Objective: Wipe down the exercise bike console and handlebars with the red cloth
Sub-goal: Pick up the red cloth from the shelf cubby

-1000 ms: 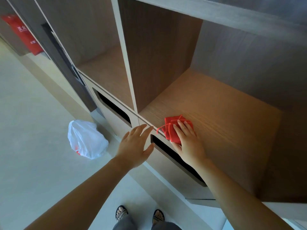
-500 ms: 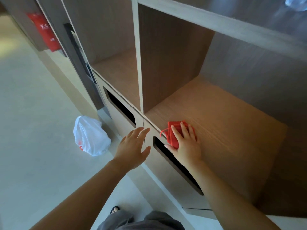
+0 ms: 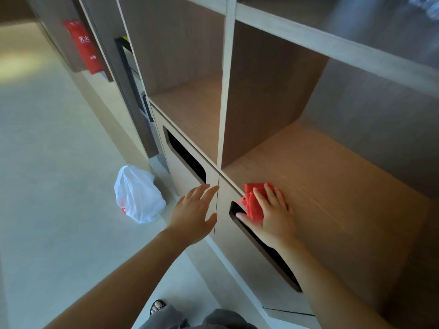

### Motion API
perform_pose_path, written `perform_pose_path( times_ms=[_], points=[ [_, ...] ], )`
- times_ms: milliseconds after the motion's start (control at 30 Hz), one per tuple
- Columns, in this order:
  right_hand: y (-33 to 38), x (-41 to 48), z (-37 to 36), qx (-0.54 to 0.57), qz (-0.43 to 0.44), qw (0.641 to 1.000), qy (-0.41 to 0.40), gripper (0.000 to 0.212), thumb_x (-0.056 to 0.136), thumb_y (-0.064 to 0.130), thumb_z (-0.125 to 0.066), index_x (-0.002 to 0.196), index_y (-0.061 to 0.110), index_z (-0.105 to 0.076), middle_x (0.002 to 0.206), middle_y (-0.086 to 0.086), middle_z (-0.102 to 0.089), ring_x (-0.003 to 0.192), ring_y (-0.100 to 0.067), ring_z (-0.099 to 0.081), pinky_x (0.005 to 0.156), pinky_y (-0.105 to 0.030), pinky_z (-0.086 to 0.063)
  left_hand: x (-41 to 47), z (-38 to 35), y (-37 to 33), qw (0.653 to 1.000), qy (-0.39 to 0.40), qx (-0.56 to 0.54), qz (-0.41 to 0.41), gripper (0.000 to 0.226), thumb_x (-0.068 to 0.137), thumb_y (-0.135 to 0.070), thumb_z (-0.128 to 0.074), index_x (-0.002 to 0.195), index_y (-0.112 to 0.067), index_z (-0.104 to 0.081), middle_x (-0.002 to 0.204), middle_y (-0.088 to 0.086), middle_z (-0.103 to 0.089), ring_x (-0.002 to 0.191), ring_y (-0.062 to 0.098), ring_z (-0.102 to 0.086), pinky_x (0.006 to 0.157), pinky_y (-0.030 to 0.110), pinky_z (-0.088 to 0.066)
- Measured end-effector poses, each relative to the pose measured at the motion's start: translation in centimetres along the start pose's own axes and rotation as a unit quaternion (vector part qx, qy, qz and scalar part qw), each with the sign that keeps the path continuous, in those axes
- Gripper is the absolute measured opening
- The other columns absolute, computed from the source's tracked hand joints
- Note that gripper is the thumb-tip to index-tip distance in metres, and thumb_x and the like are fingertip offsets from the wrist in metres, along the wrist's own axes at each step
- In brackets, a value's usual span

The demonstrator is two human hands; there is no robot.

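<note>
At the front edge of the brown wooden shelf (image 3: 332, 186), the right hand (image 3: 273, 219) presses the crumpled red cloth (image 3: 253, 205) down under straight fingers. The left hand (image 3: 192, 214), spread and empty, is before the beige cabinet door (image 3: 185, 180).

Hands: two, left hand (image 3: 193, 213) and right hand (image 3: 273, 217). Red cloth (image 3: 254, 200): one. White plastic bag (image 3: 137, 195): one. Open compartments at hand level: two, left compartment (image 3: 190, 110) and right compartment (image 3: 327, 176). Dark door slots: two, left slot (image 3: 186, 157) and right slot (image 3: 279, 261). Red hanging pouch (image 3: 83, 46): one. Sandalled foot (image 3: 158, 306): one showing. Clear item (image 3: 427, 5) at top right: blurred, perhaps one.
</note>
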State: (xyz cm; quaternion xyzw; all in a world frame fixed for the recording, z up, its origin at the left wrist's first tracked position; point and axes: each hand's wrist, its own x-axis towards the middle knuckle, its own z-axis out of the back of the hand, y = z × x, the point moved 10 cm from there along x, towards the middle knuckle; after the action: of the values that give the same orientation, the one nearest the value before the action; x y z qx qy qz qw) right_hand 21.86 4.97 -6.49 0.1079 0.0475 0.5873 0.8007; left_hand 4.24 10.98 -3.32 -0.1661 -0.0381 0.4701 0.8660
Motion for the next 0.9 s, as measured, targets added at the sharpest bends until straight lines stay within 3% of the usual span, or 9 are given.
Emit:
perform_pose_path(
  times_ms=[100,267,433,633,767,900],
  points=[
    [-0.5,0.3,-0.2,-0.013,-0.050,0.998,-0.019,0.089,0.077,0.078,-0.018,0.145,0.021,-0.029,0.155,-0.006,-0.024,0.141,-0.028,-0.021,0.108,-0.050,-0.027,0.0,0.1,0.2,1.000,-0.003,-0.002,0.000,0.065,0.092,-0.044,-0.049,0.148,-0.034,-0.017,0.155,-0.006,-0.022,0.142,0.018,-0.025,0.112,0.039,-0.027],
    [-0.6,0.1,-0.2,-0.048,-0.041,0.995,-0.072,0.073,0.079,0.058,-0.060,0.132,0.009,-0.050,0.138,-0.016,-0.049,0.122,-0.036,-0.050,0.089,-0.048,-0.047,-0.1,-0.1,-0.5,1.000,0.003,-0.003,-0.013,0.065,0.093,-0.043,-0.049,0.148,-0.033,-0.017,0.155,-0.006,-0.022,0.142,0.018,-0.024,0.113,0.038,-0.027],
    [-0.4,-0.3,0.0,-0.006,0.010,0.996,-0.092,0.059,0.073,0.038,-0.077,0.122,0.009,-0.059,0.130,-0.013,-0.057,0.114,-0.033,-0.058,0.084,-0.046,-0.053,-0.4,0.1,-0.8,1.000,-0.008,-0.006,-0.019,0.065,0.093,-0.042,-0.049,0.148,-0.034,-0.016,0.155,-0.007,-0.023,0.142,0.017,-0.024,0.112,0.037,-0.027],
    [2.2,-1.0,0.3,0.110,0.074,0.988,-0.084,0.050,0.082,0.032,-0.067,0.127,0.012,-0.056,0.129,-0.004,-0.058,0.116,-0.025,-0.056,0.093,-0.040,-0.050,-1.6,1.0,0.8,1.000,-0.020,-0.015,0.002,0.065,0.092,-0.042,-0.050,0.148,-0.034,-0.017,0.155,-0.006,-0.024,0.141,0.018,-0.026,0.112,0.037,-0.029],
    [7.5,-0.8,0.8,0.151,0.140,0.976,-0.077,0.046,0.084,0.031,-0.065,0.125,0.011,-0.057,0.126,-0.004,-0.060,0.113,-0.022,-0.057,0.094,-0.033,-0.048,-3.1,2.4,4.1,0.998,-0.034,-0.033,0.030,0.064,0.093,-0.039,-0.049,0.148,-0.031,-0.018,0.154,-0.005,-0.026,0.140,0.018,-0.028,0.113,0.039,-0.031],
    [14.1,-0.2,-0.4,0.160,0.198,0.965,-0.053,0.045,0.083,0.027,-0.068,0.123,0.010,-0.057,0.123,-0.003,-0.061,0.112,-0.020,-0.058,0.090,-0.037,-0.052,-5.4,3.8,9.2,0.995,-0.057,-0.048,0.065,0.064,0.091,-0.037,-0.053,0.147,-0.029,-0.023,0.150,-0.004,-0.032,0.137,0.018,-0.034,0.108,0.039,-0.037]
  ],
)
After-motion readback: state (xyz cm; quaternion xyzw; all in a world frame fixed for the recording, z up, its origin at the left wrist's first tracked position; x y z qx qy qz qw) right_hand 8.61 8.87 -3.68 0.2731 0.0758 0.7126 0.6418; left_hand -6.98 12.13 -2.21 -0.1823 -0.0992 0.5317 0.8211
